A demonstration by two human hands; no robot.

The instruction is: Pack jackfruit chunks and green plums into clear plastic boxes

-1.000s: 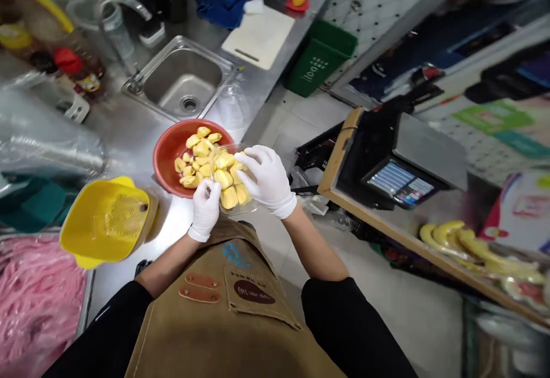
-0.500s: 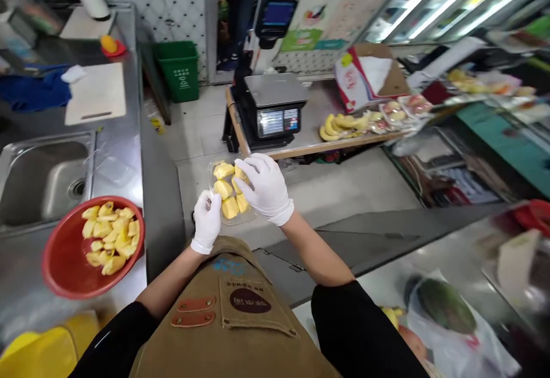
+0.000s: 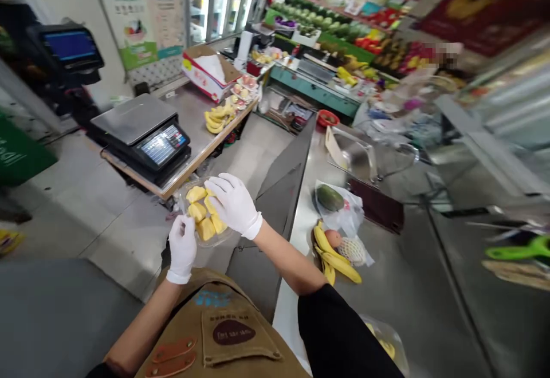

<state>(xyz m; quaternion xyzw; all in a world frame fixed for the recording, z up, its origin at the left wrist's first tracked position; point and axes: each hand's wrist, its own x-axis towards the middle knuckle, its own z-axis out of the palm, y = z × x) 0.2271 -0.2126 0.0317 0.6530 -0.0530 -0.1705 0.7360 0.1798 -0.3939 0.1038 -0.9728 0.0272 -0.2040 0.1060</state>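
Two white-gloved hands were at a clear plastic tray [image 3: 217, 242] of yellow fruit pieces [image 3: 205, 229], probably jackfruit. We found the tray in the air before the brown apron [image 3: 244, 361], just beside the near corner of the wood-edged table [image 3: 210, 148] as seen from above, with no support visible except the hands.

The left hand [image 3: 183, 246] was closed to a pinch, thumb against fingers, on the tray's left rim. The right hand [image 3: 232, 203] was half open, its fingers spread and curved over the right-hand pieces; whether it gripped the rim or merely steadied the fruit, we could not tell.

We noted three hazards. First, should the right hand bear no weight, the thin rim could flex at the left pinch and tip pieces onto the tiled floor [image 3: 124, 209]. Second, the tray could strike the table's near corner, where the digital scale [image 3: 161, 146] stood close to the front edge; we could not judge the clearance in depth. Third, the right sleeve [image 3: 335, 332] showed near the bananas [image 3: 337, 260] by the left edge of the steel counter [image 3: 399, 292], and a careless elbow could have nudged them.
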